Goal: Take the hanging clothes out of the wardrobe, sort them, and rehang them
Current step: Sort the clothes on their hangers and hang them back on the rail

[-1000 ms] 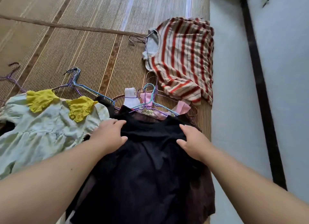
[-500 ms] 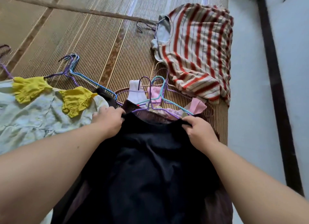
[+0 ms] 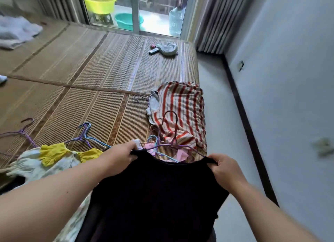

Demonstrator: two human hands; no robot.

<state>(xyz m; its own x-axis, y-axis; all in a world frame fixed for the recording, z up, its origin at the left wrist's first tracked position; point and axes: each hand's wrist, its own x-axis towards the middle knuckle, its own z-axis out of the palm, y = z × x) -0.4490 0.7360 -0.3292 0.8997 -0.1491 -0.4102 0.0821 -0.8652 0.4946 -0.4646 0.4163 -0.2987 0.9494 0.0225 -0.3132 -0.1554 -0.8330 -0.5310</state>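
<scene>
Black cloth garment (image 3: 159, 196) runs off bottom edge; pink clothes (image 3: 180, 154) half hidden behind it (small far object (image 3: 153, 51) unreadable).

Woven straw matting (image 3: 101, 75) covers most of the surface in brown and tan stripes, with a seam running across it. Along its right edge lies a bare grey floor strip (image 3: 222, 133), bounded by a dark skirting board (image 3: 247, 126) at the foot of a pale wall (image 3: 289, 79). A small fitting (image 3: 241, 65) sits low on that wall. At the far edge a sliding glass door (image 3: 157, 10) admits daylight, flanked by pleated grey curtains (image 3: 213, 21). Beyond the glass: a yellow basin (image 3: 100, 1) on a stool (image 3: 104, 18), a teal basin (image 3: 129, 21), a large water bottle (image 3: 177, 21).
</scene>
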